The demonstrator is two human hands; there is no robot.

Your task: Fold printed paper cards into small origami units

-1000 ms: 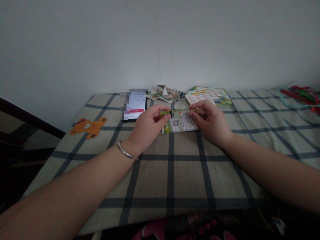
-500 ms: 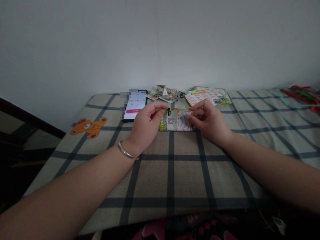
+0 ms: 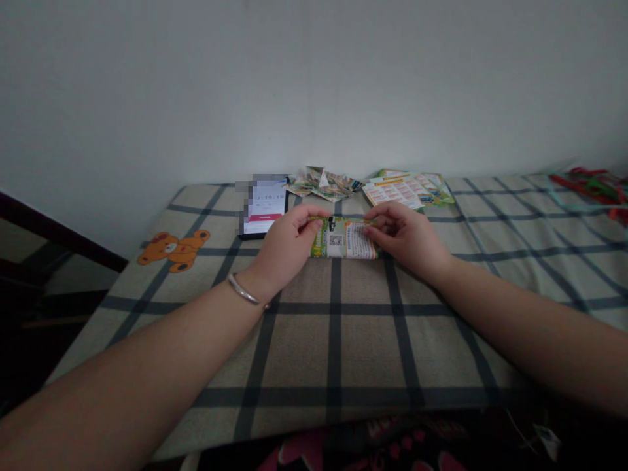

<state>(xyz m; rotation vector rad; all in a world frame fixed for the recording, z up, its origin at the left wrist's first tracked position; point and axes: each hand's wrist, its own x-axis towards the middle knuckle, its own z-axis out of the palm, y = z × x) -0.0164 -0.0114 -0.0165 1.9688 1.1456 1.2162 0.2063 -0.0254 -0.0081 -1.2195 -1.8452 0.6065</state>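
A small green and white printed leaflet (image 3: 338, 243) with a QR code lies between my two hands, low over the table. My left hand (image 3: 287, 243), with a silver bangle at its wrist, pinches the leaflet's left edge between thumb and fingers. At the right, my right hand (image 3: 407, 239) grips the upper right part, its thumb pressed on the printed text. Behind the leaflet rests a heap of folded paper pieces (image 3: 324, 183). Flat printed sheets (image 3: 397, 191) in similar colours lie stacked just right of the heap.
A phone (image 3: 265, 212) showing a timer lies behind my left hand. An orange bear cutout (image 3: 174, 250) is at the left on the checked tablecloth (image 3: 304, 353). Red and green strands (image 3: 593, 186) lie at the far right. A wall (image 3: 314, 85) stands behind the table.
Both hands have shifted very slightly, and my right hand's fingers sit a little further left along the leaflet's top edge. The leaflet stays held in both hands.
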